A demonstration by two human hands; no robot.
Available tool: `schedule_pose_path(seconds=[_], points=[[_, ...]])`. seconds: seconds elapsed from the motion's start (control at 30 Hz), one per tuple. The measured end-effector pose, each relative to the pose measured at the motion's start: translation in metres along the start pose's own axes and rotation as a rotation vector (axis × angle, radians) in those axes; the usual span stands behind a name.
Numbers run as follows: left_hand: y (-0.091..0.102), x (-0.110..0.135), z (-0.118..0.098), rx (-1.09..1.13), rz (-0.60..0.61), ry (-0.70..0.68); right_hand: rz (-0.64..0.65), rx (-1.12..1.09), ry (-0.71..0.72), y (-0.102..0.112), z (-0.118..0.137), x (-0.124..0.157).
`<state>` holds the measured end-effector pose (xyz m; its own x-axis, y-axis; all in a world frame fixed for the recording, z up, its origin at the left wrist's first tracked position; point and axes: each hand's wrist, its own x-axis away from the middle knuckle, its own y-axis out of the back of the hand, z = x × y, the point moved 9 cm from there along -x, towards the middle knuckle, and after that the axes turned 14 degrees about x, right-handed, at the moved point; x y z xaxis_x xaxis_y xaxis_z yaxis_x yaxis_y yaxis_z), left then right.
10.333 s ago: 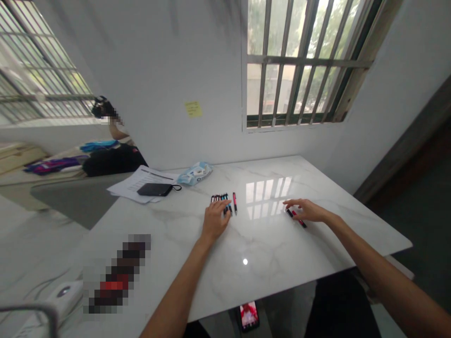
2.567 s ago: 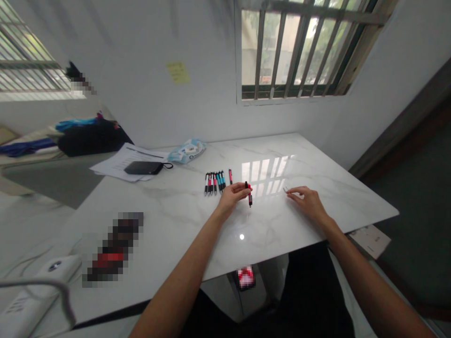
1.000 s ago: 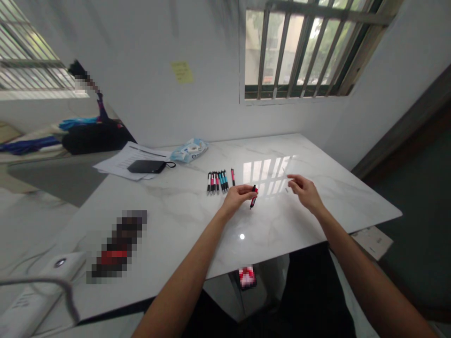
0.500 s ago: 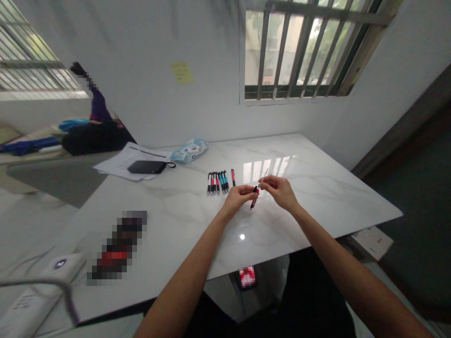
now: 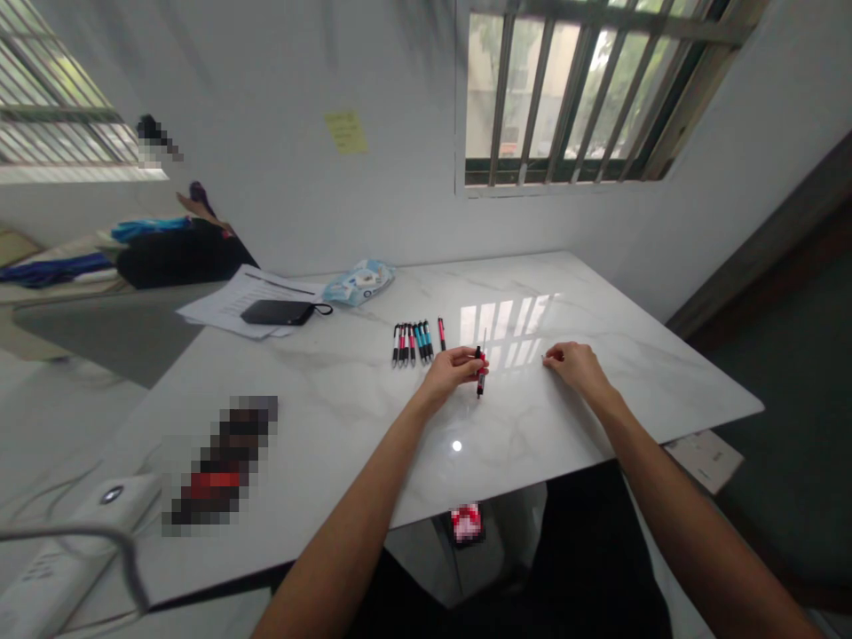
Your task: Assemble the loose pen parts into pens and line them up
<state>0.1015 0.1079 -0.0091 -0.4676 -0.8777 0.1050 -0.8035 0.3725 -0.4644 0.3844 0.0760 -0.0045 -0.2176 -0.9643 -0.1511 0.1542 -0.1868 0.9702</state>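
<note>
My left hand (image 5: 453, 371) is closed around a red and black pen (image 5: 480, 383), which it holds nearly upright above the white table. A thin, pale rod (image 5: 485, 336) sticks up beside the pen's top end; it looks like a pen refill. Off to the right, my right hand (image 5: 578, 367) is pinched low over the table, with a tiny pale tip showing at its fingertips, too small to name. A row of several pens (image 5: 411, 344) in red, blue and black lies beyond my left hand. One red pen (image 5: 441, 334) lies apart, just right of that row.
Papers (image 5: 219, 306) with a black pouch (image 5: 276, 312) on them lie at the back left, beside a blue and white packet (image 5: 359, 282). A white power strip (image 5: 126, 506) is at the near left. Another person's arm (image 5: 200, 206) shows at far left.
My right hand has moved right, away from the pen. The thin rod, which was at my right fingertips, now stands beside the pen at my left hand. The pen has turned more upright.
</note>
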Motion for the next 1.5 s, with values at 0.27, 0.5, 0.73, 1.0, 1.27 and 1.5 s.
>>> schedule_pose_path(seconds=[0.27,0.5,0.73,1.0,1.27,1.5], points=[[0.012,-0.001,0.005,-0.014,-0.023,0.052,-0.049,-0.278,0.063,0.007,0.045,-0.023],[0.012,0.002,0.004,-0.025,-0.014,0.111,0.048,-1.106,0.123,-0.011,0.114,-0.056],[0.01,0.003,0.004,-0.052,-0.022,0.155,0.209,-1.503,-0.124,-0.058,0.123,-0.051],[0.008,0.002,0.005,-0.07,0.005,0.149,0.277,-1.616,-0.09,-0.051,0.132,-0.047],[0.01,-0.002,0.009,-0.076,0.009,0.138,0.302,-1.592,-0.003,-0.048,0.138,-0.045],[0.008,-0.003,0.01,-0.052,-0.004,0.139,0.299,-1.591,0.028,-0.048,0.136,-0.046]])
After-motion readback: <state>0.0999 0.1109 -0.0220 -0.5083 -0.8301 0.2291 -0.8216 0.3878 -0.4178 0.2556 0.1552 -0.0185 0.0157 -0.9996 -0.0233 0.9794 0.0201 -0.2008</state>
